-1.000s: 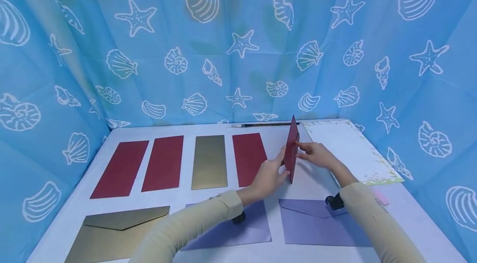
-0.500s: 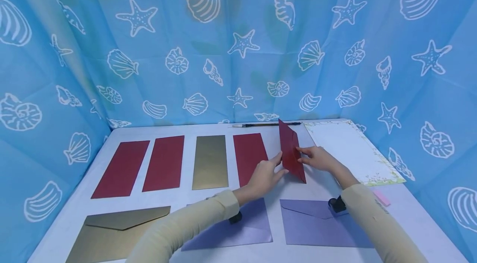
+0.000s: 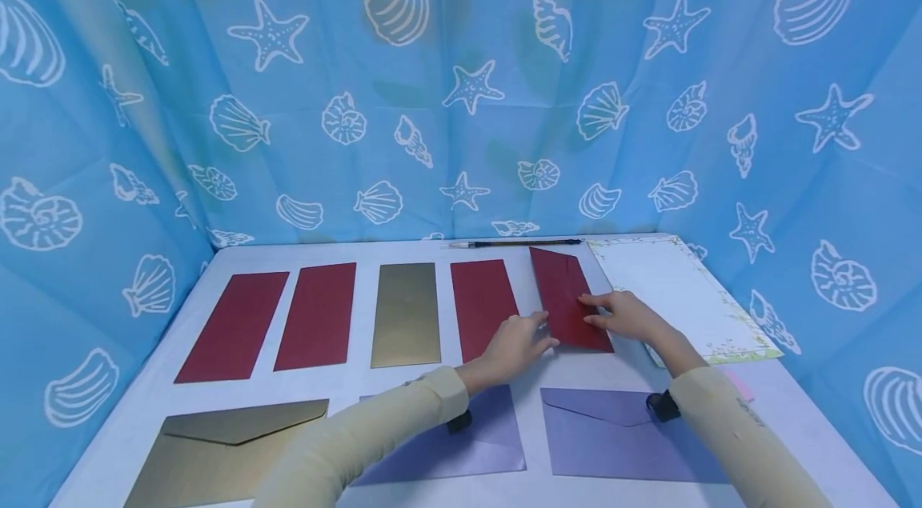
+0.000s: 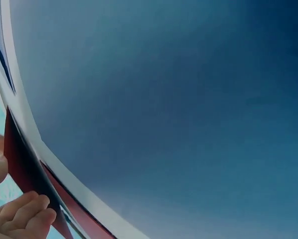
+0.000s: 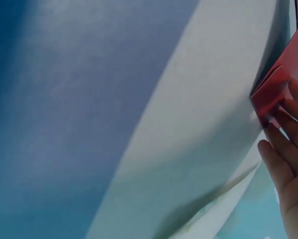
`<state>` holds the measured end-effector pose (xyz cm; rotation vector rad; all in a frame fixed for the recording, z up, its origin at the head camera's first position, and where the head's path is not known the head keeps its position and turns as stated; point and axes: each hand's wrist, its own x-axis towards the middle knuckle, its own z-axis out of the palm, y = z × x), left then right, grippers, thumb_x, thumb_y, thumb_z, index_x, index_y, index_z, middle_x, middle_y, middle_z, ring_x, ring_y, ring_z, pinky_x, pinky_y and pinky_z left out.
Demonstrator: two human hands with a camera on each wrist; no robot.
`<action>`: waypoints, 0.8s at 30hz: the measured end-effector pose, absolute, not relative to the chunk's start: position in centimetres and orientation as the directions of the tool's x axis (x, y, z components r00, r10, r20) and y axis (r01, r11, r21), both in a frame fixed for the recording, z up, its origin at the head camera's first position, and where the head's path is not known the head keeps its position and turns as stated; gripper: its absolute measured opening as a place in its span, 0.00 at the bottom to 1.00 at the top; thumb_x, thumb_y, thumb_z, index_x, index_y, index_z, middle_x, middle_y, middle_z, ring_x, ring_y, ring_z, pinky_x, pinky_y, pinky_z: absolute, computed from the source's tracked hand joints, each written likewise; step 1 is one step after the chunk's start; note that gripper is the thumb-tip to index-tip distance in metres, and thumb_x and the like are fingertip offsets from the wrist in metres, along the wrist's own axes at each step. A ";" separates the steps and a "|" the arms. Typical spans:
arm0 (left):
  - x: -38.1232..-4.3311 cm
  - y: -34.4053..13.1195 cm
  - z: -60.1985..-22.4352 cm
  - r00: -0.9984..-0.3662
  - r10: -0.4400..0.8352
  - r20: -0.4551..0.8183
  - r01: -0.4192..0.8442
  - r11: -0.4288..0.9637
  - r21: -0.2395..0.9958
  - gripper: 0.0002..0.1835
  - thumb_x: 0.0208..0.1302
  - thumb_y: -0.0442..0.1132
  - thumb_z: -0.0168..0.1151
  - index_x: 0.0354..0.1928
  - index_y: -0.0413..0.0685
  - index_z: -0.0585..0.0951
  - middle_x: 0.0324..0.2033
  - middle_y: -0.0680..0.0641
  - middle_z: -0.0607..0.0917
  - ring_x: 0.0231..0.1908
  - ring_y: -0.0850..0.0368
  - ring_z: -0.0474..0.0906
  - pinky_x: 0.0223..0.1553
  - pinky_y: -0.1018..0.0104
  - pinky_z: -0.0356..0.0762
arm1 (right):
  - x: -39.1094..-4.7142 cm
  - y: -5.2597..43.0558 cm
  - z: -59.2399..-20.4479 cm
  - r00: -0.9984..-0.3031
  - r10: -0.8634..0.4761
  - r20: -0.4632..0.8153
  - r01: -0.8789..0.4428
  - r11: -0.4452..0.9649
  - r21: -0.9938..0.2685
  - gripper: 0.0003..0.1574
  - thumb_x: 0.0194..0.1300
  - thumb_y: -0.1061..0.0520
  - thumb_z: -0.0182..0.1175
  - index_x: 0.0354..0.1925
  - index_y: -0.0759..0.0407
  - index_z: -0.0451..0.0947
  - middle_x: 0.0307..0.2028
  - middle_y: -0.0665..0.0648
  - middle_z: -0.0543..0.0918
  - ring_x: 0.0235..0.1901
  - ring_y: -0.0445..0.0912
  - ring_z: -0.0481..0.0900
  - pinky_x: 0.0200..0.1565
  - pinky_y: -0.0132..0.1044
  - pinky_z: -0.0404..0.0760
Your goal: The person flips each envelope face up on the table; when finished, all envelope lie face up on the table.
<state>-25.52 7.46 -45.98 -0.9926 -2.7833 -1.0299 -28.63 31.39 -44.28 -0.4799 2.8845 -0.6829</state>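
Observation:
A dark red envelope (image 3: 565,296) leans at a low slant over the white table, its flap side facing up. My right hand (image 3: 628,316) pinches its right edge; in the right wrist view the thumb lies on the envelope (image 5: 271,94) and the other fingers (image 5: 278,149) reach past its border. At the lower left edge, my left hand (image 3: 508,351) holds it between thumb and fingers. The left wrist view shows curled fingers (image 4: 27,216) against the envelope's dark face. Just left of it lies another red envelope (image 3: 479,296), partly covered by the left hand.
Two more red envelopes (image 3: 314,318) and a gold one (image 3: 406,316) continue the row leftward. Larger gold (image 3: 216,460) and purple envelopes (image 3: 612,444) lie in front, under the forearms. A brush (image 3: 526,242) lies at the back; bordered white paper (image 3: 670,292) lies right.
The red envelope has gone from standing nearly upright to a low slant, its lower edge swinging right. The right hand has moved slightly right and down with it; the left has barely shifted.

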 end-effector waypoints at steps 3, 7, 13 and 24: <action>-25.8 7.6 -46.2 -0.784 0.583 0.213 0.596 0.609 0.523 0.27 0.62 0.44 0.67 0.60 0.37 0.75 0.20 0.52 0.79 0.13 0.70 0.67 0.17 0.82 0.66 | -28.6 31.5 -44.3 -0.942 -0.325 -0.083 -0.259 0.863 -0.434 0.28 0.65 0.57 0.63 0.61 0.66 0.73 0.52 0.70 0.79 0.40 0.51 0.77 0.34 0.34 0.74; -26.0 8.0 -46.5 -0.770 0.606 0.201 0.624 0.648 0.437 0.25 0.62 0.46 0.66 0.57 0.40 0.78 0.20 0.53 0.79 0.16 0.70 0.67 0.17 0.81 0.63 | -28.5 31.4 -44.2 -0.941 -0.324 -0.098 -0.261 0.878 -0.401 0.28 0.64 0.57 0.63 0.60 0.67 0.74 0.53 0.70 0.79 0.35 0.48 0.75 0.33 0.34 0.73; -26.0 8.2 -46.4 -0.767 0.617 0.176 0.635 0.691 0.346 0.16 0.62 0.48 0.67 0.45 0.44 0.82 0.18 0.55 0.76 0.17 0.70 0.67 0.18 0.81 0.63 | -28.3 31.3 -44.1 -0.937 -0.337 -0.094 -0.281 0.885 -0.372 0.29 0.63 0.57 0.65 0.60 0.67 0.74 0.55 0.71 0.77 0.42 0.53 0.78 0.36 0.35 0.75; -25.3 8.5 -44.8 -0.646 0.762 0.042 0.759 0.635 0.147 0.24 0.61 0.49 0.67 0.58 0.50 0.80 0.51 0.53 0.84 0.48 0.66 0.80 0.45 0.79 0.76 | -27.0 31.8 -43.8 -0.933 -0.352 -0.067 -0.311 0.889 -0.336 0.31 0.63 0.55 0.65 0.62 0.66 0.72 0.35 0.63 0.83 0.27 0.46 0.76 0.26 0.30 0.73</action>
